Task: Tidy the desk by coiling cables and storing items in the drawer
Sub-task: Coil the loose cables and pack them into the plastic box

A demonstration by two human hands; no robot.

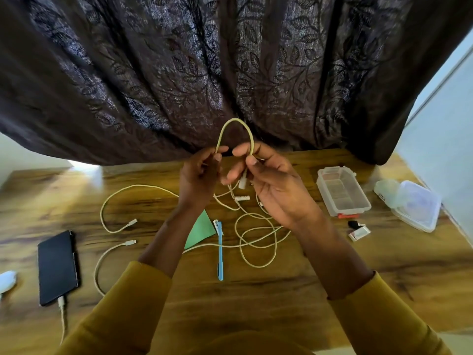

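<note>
Dark leaf-patterned curtain (pixel 230 73) hangs behind the wooden desk (pixel 281 290), and above that desk I hold the cream cable (pixel 234 120) arched in a loop between my hands. My left hand (pixel 199 175) pinches one leg of the arch, my right hand (pixel 266 183) pinches the other just above its white plug (pixel 242 182); both sets of fingers are curled onto the cord. I judge the coiling has only begun. Next I must draw up the slack lying tangled below, turn by turn. A blue pen (pixel 220 252), green paper (pixel 202 229) and a phone (pixel 57 267) wait.
</note>
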